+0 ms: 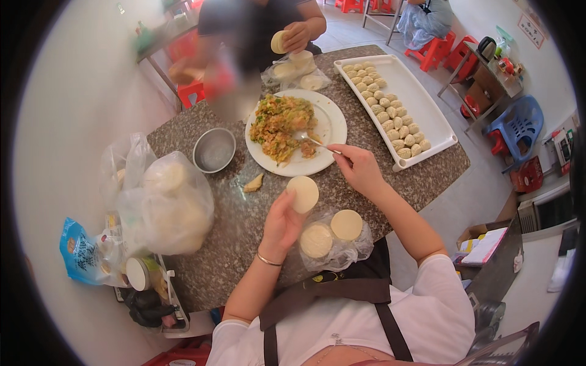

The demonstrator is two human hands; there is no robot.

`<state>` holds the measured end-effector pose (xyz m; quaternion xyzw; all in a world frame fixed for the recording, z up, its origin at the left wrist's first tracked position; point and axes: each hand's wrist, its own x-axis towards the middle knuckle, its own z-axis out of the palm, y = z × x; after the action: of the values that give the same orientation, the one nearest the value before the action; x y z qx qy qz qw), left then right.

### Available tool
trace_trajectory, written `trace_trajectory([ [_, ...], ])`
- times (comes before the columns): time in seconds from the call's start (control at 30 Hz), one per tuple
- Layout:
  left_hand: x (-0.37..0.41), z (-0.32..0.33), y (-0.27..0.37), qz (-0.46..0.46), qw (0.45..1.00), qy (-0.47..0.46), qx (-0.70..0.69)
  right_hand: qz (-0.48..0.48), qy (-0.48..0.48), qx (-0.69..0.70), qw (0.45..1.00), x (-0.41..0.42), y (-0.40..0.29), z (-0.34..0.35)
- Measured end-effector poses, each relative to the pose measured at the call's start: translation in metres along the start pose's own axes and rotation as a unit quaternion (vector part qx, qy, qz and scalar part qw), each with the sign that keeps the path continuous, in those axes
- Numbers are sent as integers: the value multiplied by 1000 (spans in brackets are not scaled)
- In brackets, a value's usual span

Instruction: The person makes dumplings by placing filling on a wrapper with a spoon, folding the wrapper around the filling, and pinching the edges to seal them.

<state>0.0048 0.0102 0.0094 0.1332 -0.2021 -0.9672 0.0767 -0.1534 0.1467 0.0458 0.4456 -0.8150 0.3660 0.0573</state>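
My left hand [284, 220] holds a round dumpling wrapper [303, 194] above the stone-topped table. My right hand [359, 168] grips the handle of a metal spoon [320, 144], whose bowl end touches the chopped filling [281, 128]. That filling is heaped on a white plate [333, 120]. Two stacks of wrappers, one at the left [316, 240] and one at the right [346, 224], lie on clear plastic near my body. Several pleated dumplings [398, 120] stand in rows in a white tray [428, 110] beyond my right hand.
A metal bowl [214, 150] and a dough scrap [253, 183] lie left of the plate. A filled plastic bag [176, 206] stands at the left edge, near a lidded jar [138, 273]. Across the table a co-worker's hand [296, 37] holds wrappers above more bagged wrappers [302, 61].
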Motion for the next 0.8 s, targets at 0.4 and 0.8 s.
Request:
trace_trajectory([
  [0.4,6,-14,-7,-47,998,31,37,142,16,163,976,-35,42,15],
  [0.8,12,-12,1,26,996,-56,-65,148,-48,167,974,-90,26,42],
])
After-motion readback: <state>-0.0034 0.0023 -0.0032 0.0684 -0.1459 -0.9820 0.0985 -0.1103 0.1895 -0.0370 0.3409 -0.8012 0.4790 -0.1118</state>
